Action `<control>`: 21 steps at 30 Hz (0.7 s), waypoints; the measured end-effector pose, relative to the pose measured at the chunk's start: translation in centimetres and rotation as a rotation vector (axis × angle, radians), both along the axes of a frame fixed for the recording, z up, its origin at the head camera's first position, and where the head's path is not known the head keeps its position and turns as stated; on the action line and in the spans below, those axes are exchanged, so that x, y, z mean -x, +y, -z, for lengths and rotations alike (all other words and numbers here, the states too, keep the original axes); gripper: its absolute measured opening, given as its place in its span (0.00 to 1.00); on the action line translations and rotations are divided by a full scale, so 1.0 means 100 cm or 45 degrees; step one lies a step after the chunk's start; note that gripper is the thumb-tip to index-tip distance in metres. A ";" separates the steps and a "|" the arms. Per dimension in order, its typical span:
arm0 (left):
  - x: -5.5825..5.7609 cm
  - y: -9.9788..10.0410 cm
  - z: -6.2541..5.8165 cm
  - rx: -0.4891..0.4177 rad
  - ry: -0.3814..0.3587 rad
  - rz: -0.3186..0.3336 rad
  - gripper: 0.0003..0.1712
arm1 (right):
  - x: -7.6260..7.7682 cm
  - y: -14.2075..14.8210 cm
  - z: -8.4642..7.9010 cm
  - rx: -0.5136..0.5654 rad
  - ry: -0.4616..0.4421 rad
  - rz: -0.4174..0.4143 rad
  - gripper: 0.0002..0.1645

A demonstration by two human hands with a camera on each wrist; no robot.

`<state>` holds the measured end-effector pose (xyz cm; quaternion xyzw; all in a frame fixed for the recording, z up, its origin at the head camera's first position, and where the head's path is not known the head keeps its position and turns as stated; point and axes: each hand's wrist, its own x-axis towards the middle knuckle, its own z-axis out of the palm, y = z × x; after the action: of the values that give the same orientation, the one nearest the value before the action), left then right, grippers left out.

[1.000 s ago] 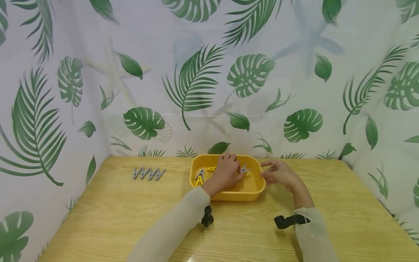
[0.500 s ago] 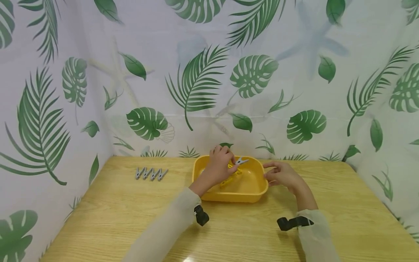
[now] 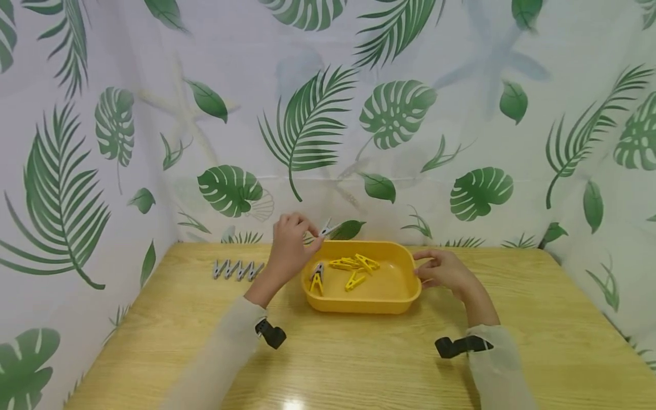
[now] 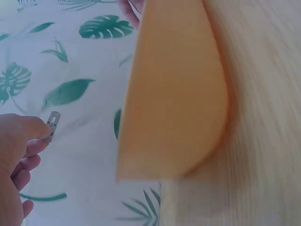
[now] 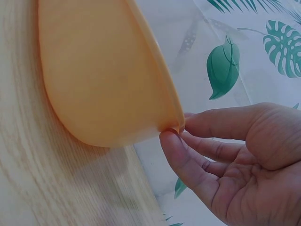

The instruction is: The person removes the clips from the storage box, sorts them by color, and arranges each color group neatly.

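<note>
My left hand (image 3: 292, 245) is raised at the yellow plastic tub's left end. Between its thumb and forefinger it pinches a grey clothespin (image 3: 326, 229), which also shows in the left wrist view as a small grey clothespin (image 4: 53, 125). Inside the tub (image 3: 389, 290) lie several yellow clothespins (image 3: 353, 281), plus a grey clothespin (image 3: 319, 269) at its left side, partly behind a yellow one. At the tub's right end, my right hand (image 3: 443, 272) grips the rim; in the right wrist view the fingertips (image 5: 171, 136) meet at the lip.
A zigzag row of several grey clothespins (image 3: 239, 270) lies on the wooden table (image 3: 359, 364), left of the tub. A leaf-patterned cloth (image 3: 318, 125) stands behind the table and along both sides.
My left hand has lifted the grey clothespin out of the tub and carried it leftward past the rim, uncovering the yellow clothespins. My right hand stays at the tub's right end.
</note>
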<state>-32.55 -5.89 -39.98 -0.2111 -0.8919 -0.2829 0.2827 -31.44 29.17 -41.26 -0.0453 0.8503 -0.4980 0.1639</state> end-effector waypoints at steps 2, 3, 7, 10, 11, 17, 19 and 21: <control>-0.001 -0.012 0.002 0.013 -0.007 -0.034 0.09 | -0.001 0.000 0.000 0.001 -0.002 0.001 0.32; -0.002 -0.018 0.004 0.024 -0.014 -0.044 0.08 | -0.001 0.000 0.000 0.000 -0.003 0.002 0.32; -0.005 -0.043 0.012 0.100 0.002 -0.065 0.09 | -0.001 -0.002 0.000 0.009 -0.001 0.004 0.31; -0.007 -0.061 0.020 0.162 -0.020 -0.078 0.09 | -0.002 -0.002 0.000 0.014 -0.005 0.004 0.31; -0.008 -0.065 0.023 0.179 -0.030 -0.086 0.09 | -0.002 -0.002 0.001 0.014 -0.007 0.005 0.31; -0.010 -0.087 0.038 0.295 -0.048 -0.130 0.12 | -0.003 0.000 0.001 0.002 -0.010 0.005 0.32; -0.011 -0.093 0.042 0.343 -0.030 -0.136 0.12 | -0.002 0.000 0.001 0.007 -0.008 0.005 0.32; -0.012 -0.098 0.044 0.388 -0.022 -0.142 0.13 | -0.001 0.000 0.002 0.013 -0.009 0.004 0.32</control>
<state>-31.33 -15.66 -44.40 -0.1993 -0.9372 -0.1298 0.2550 -31.33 29.18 -41.43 -0.0430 0.8472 -0.5029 0.1657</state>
